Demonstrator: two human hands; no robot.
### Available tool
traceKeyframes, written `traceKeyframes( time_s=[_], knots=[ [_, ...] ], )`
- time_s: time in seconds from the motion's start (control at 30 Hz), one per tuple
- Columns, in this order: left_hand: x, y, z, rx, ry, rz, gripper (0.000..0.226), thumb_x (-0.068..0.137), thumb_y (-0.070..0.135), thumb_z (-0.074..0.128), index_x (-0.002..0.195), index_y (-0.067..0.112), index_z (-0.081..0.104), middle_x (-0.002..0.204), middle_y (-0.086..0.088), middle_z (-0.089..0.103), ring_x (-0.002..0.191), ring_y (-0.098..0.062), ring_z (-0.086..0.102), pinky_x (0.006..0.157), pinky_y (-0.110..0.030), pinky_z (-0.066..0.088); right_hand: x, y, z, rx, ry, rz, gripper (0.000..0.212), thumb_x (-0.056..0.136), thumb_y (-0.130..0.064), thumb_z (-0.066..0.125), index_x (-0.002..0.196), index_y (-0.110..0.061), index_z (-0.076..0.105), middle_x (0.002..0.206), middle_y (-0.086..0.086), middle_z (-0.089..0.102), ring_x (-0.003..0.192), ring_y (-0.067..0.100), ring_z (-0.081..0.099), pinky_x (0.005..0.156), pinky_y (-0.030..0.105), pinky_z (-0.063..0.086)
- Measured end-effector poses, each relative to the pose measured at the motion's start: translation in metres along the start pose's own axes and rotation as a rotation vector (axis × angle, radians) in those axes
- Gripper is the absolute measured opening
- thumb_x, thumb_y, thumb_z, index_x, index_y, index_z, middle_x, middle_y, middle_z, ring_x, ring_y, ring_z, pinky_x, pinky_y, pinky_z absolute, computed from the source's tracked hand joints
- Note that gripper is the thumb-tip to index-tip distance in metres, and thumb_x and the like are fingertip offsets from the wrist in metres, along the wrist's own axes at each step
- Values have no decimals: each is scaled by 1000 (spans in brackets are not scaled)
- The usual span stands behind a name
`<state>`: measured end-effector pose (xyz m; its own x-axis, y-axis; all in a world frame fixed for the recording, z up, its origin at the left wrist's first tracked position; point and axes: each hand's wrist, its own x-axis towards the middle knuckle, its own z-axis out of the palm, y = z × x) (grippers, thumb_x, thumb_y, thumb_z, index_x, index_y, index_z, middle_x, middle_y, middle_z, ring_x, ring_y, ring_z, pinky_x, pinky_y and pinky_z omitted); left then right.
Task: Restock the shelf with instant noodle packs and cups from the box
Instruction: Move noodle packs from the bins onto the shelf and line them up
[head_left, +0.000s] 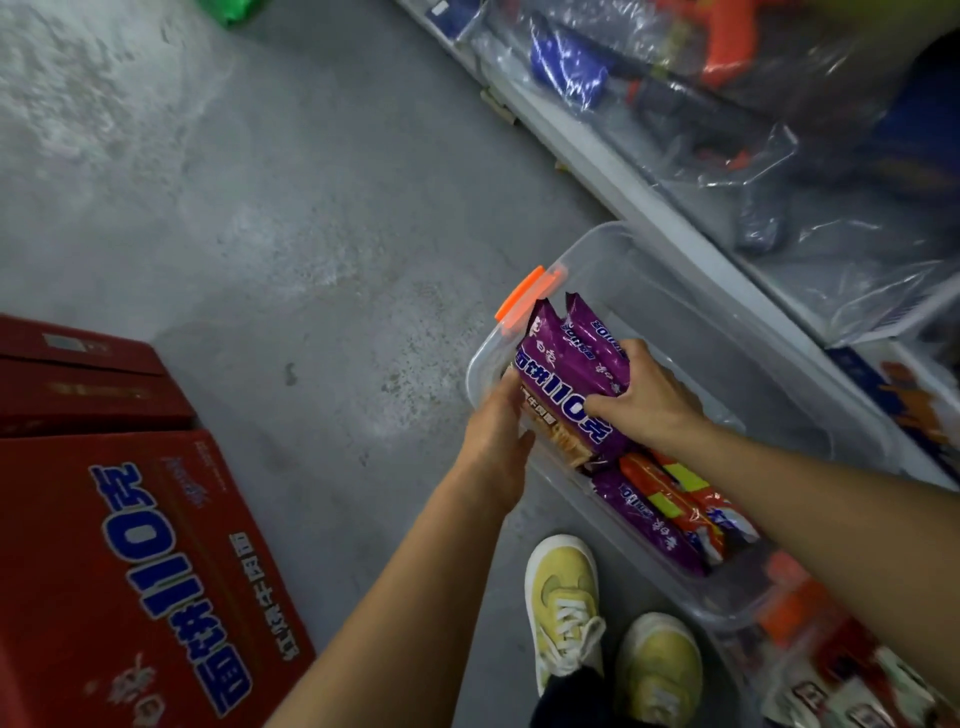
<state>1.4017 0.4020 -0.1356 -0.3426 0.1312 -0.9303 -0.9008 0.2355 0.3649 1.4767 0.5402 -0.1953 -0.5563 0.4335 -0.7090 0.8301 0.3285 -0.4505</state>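
A clear plastic box (639, 270) with orange clips stands on the floor beside a low white shelf (649, 208). Two purple instant noodle packs (571, 364) stand upright at the box's near left end. My left hand (496, 441) grips their left side. From the right, my right hand (644, 395) curls over their top and face. More noodle packs (670, 509), purple and orange, lie in the box under my right forearm.
Red cartons (119, 561) printed with blue characters stand on the grey floor at the left. The shelf holds toys wrapped in clear plastic (727, 104). My yellow shoes (566, 597) stand by the box. Another clear box with packs (852, 680) sits at the bottom right.
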Motion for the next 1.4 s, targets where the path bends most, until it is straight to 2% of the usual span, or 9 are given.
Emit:
traceKeyframes(
  time_s=[0.13,0.27,0.43,0.53,0.73,0.87,1.1,1.2,1.4],
  knots=[
    [-43,12,-3,114,-3,56,8,101,29,49,97,26,55,93,16,53,114,-8,40,106,-32,30,-30,-16,-62,284,-122,5,59,74,-19,79,118,-25,41,104,-6,61,84,13,66,66,30,54],
    [-87,38,8,290,-60,175,47,100,32,53,143,19,41,125,7,52,115,-9,47,98,-30,35,-64,-31,-123,381,-253,42,55,73,-7,79,119,-18,52,106,5,69,84,23,73,73,40,61],
    [-145,81,16,514,-211,277,70,91,31,67,149,26,29,113,7,59,70,1,67,53,-15,53,-128,-47,-192,413,-411,93,69,51,-19,82,116,-24,59,103,8,75,95,32,71,92,55,52],
    [-175,105,18,660,-338,295,95,73,44,78,151,27,28,142,1,51,101,-9,66,69,-22,57,-166,-57,-223,464,-490,92,55,63,-11,76,114,-20,60,98,7,76,89,28,72,87,48,56],
    [-245,132,23,869,-559,201,105,42,59,92,131,22,50,114,-2,72,102,-22,71,94,-43,56,-228,-77,-269,511,-696,43,76,58,-17,76,130,-10,54,118,16,68,98,29,69,80,40,58],
    [-302,140,29,848,-644,200,92,46,51,91,124,21,53,107,-1,75,98,-21,72,76,-28,58,-271,-98,-297,500,-682,3,83,53,-21,76,132,-9,54,119,17,67,91,26,70,70,34,59],
    [-381,138,22,731,-538,193,89,53,40,91,129,10,53,112,-13,72,100,-31,71,89,-44,57,-343,-123,-343,602,-572,-33,50,57,-35,82,101,-12,73,102,13,73,85,24,70,92,43,51],
    [-418,137,16,606,-489,228,93,49,42,90,128,8,53,111,-16,72,97,-33,71,88,-45,57,-376,-132,-359,715,-428,-102,76,53,-57,85,115,-17,69,111,14,70,103,30,66,101,48,43],
    [-501,146,10,381,-432,411,81,52,38,88,120,5,59,107,-19,73,87,-33,72,80,-42,60,-452,-167,-377,952,23,-252,49,85,-52,60,111,-10,65,99,11,69,85,24,65,71,33,52]
  ],
)
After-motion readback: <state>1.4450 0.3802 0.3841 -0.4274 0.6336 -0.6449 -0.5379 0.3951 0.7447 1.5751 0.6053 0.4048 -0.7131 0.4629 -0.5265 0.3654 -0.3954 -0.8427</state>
